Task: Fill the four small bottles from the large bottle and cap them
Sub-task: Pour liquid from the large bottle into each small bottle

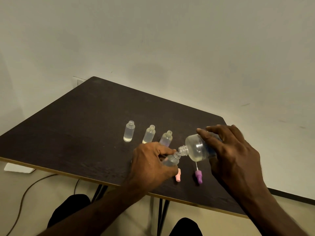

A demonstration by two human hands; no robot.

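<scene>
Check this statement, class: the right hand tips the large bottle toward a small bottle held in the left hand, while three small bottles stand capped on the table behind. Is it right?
One detail is wrong: the three small bottles stand uncapped, their threaded necks open, as the head view shows. The rest holds: the right hand tips the large bottle toward the small bottle in the left hand.

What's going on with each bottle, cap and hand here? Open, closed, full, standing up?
Large bottle: uncapped, tipped on its side, mouth at the held bottle's mouth.
Held small bottle: uncapped, tilted.
Three small bottles: upright, uncapped, a little liquid at the bottom.
Pink cap: lying on the table.
Purple cap: lying off, tube attached.
Left hand: gripping the small bottle.
Right hand: gripping the large bottle.
</scene>
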